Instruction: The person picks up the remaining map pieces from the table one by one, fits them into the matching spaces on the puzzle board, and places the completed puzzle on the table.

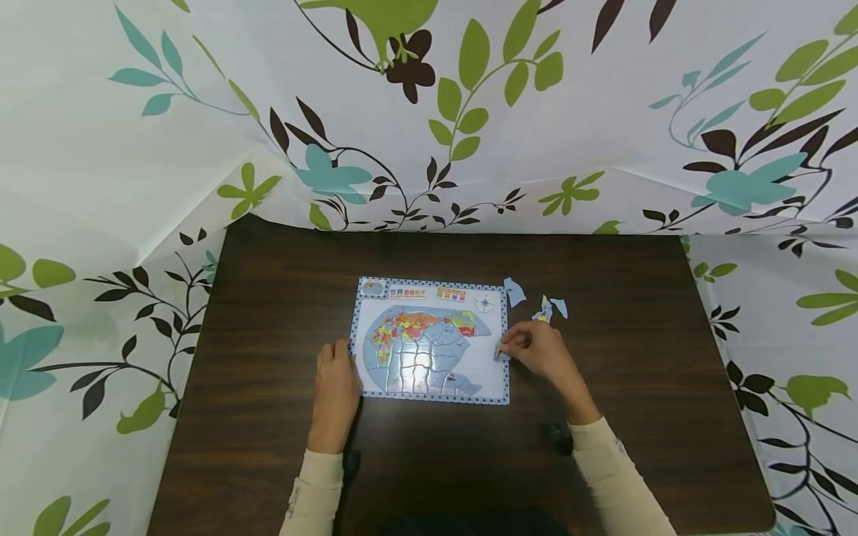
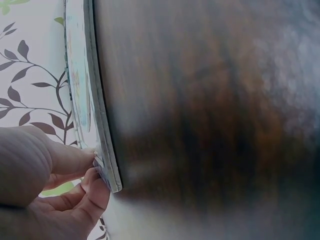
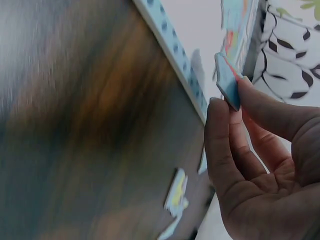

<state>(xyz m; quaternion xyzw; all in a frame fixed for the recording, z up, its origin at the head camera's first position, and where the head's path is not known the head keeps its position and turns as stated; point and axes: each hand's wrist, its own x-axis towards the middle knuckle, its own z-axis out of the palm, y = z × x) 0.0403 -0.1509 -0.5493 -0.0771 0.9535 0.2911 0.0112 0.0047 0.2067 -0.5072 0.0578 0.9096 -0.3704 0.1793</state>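
Observation:
A world map jigsaw board (image 1: 496, 383) with a blue dotted border lies on the table, its map partly filled with pieces and a gap on the right side. My left hand (image 1: 337, 394) is at the board's left edge; in the left wrist view, thumb and fingers (image 2: 97, 192) pinch that edge. Over the board's right border, my right hand (image 1: 544, 353) holds a small puzzle piece (image 3: 227, 80) between thumb and index finger. That piece is light blue with a reddish strip along one side. The other right-hand fingers curl loosely below it.
Several loose pieces lie right of the board: a blue one (image 1: 515, 292) by its upper right corner, a multicoloured one (image 1: 544, 310) and a small blue one (image 1: 560, 307) farther right. The dark wooden table (image 1: 637, 335) meets a leaf-patterned cloth (image 1: 570, 149) behind.

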